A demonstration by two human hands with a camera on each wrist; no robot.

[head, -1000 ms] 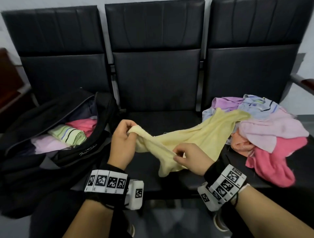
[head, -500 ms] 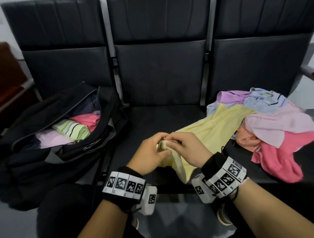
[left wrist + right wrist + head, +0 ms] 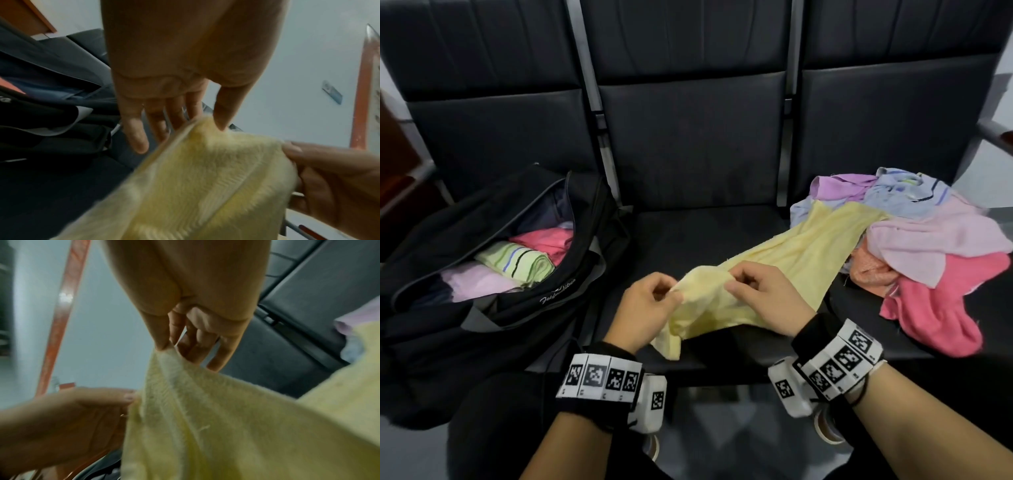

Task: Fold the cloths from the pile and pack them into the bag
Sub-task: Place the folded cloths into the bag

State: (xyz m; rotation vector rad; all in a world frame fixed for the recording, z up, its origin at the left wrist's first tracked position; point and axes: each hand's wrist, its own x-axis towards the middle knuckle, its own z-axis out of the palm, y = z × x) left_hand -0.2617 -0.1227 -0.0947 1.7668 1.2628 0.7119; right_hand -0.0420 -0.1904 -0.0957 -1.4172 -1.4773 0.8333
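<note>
Yellow terry makes up the cloth [image 3: 784, 253] that both hands hold over the middle seat [image 3: 688, 233] of a black bench. The left hand [image 3: 645, 308] pinches one spot on the near edge between thumb and forefinger, its other fingers [image 3: 135, 134] hanging long and slightly spread. The right hand [image 3: 763, 301] pinches the same edge just beside it, thumb against fingertip, with the remaining fingers [image 3: 224, 352] loosely extended. Between the two pinches the edge is drawn into a short, fairly taut span. Below the hands the cloth droops over the front of the seat; its far end trails right and lies on the pile of cloths [image 3: 928, 246].

That pile sits on the right seat: lilac, pale blue, light pink, peach and deep pink pieces in a loose heap. On the left seat a black bag [image 3: 493, 298] stands unzipped and gaping, with a folded green striped cloth [image 3: 517, 262], a pink one [image 3: 548, 241] and a pale pink one [image 3: 472, 279] packed side by side inside. The wrist views are blurred, so whether a hem or a fold is being gripped is hard to tell.
</note>
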